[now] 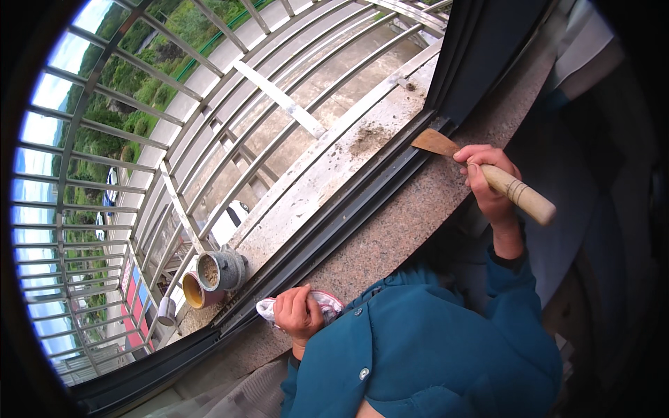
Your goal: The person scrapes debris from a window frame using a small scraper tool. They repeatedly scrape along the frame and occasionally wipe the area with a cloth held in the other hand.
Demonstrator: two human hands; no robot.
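My right hand (488,180) grips a putty knife (435,142) by its wooden handle, near the blade. The rusty-brown blade lies at the dark window track (360,196), close to the frame's upright. Lower down, my left hand (299,315) is closed on a white cloth with red edging (327,304), beside the track on the speckled granite sill (384,230). Dirt and crumbs lie in the track. A patch of brown dirt (370,140) is on the pale outer ledge (334,167).
A grey pot with gritty contents (222,270), a yellow-lined pot (194,290) and a small metal cup (166,311) stand outside by the track. Metal window bars (261,159) enclose the outer ledge. A dark window frame (473,57) rises at upper right. Light curtain fabric (235,392) hangs at the bottom.
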